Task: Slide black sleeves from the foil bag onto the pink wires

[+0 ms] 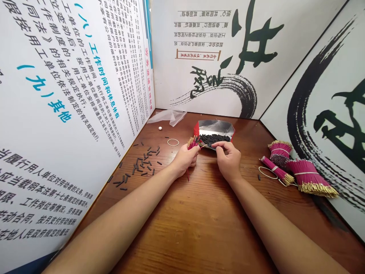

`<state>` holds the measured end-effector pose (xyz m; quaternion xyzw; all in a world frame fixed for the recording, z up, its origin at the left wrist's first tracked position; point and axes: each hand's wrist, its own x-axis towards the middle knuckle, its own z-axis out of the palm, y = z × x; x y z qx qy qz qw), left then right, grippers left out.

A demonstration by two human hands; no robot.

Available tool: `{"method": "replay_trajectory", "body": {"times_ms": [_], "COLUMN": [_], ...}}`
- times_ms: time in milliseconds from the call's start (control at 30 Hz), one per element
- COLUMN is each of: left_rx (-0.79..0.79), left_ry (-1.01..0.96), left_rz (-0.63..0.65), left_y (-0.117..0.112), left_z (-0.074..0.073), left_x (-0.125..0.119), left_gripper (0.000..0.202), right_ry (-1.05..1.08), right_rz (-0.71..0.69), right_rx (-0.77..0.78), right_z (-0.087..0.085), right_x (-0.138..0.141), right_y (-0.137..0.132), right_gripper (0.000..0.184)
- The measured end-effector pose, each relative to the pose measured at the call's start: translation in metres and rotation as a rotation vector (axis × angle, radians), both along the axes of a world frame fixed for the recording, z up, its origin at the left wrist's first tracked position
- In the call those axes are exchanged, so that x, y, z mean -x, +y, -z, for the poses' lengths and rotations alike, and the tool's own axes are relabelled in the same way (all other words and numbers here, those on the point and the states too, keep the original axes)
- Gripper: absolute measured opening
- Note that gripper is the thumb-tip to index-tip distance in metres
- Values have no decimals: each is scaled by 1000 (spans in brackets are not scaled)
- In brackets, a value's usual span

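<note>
My left hand (186,158) is closed round a bundle of pink-red wires (192,142) with gold-coloured tips, which point up and away from me. One wire's end hangs below the fist, and another gold tip (203,146) sticks out to the right. My right hand (229,158) is pinched, thumb against forefinger, close to that tip; what lies between the fingertips is too small to make out. Just behind both hands, a red bag with a silver lining (215,126) lies open, holding a heap of short black tubes (218,139).
Loose black tubes (146,161) are scattered at left, near a rubber band (173,142) and a clear plastic bag (171,117). Banded pink wire bundles (309,175) lie at right by another rubber band (268,172). Printed panels (168,83) enclose the wooden table (182,228).
</note>
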<state>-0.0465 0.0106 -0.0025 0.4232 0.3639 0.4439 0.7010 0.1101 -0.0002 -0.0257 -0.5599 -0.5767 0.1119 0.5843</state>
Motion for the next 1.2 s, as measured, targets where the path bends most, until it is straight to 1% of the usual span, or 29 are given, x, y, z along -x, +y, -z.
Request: {"method": "replay_trajectory", "body": {"times_ms": [233, 433, 600, 933, 1100, 1200], "left_rx": [-15, -12, -7, -7, -19, -46], "left_ry": [7, 3, 22, 45, 51, 95], "left_rz": [30, 39, 55, 34, 42, 50], "left_y": [-2, -2, -2, -3, -4, -4], "left_z": [-3, -4, -4, -4, -3, -2], "left_x": [0, 0, 0, 0, 0, -1], "left_gripper": [29, 28, 28, 28, 29, 27], "right_ry": [24, 56, 64, 80, 61, 10], "right_rz": [-50, -28, -48, -43, -55, -78], "right_rx": [-13, -19, -31, -46, -39, -45], "right_z": [-2, -2, -3, -4, -4, -3], "right_x": [3, 3, 3, 3, 3, 4], "right_y": [-3, -3, -3, -4, -4, -5], "right_gripper": [19, 19, 19, 20, 21, 21]}}
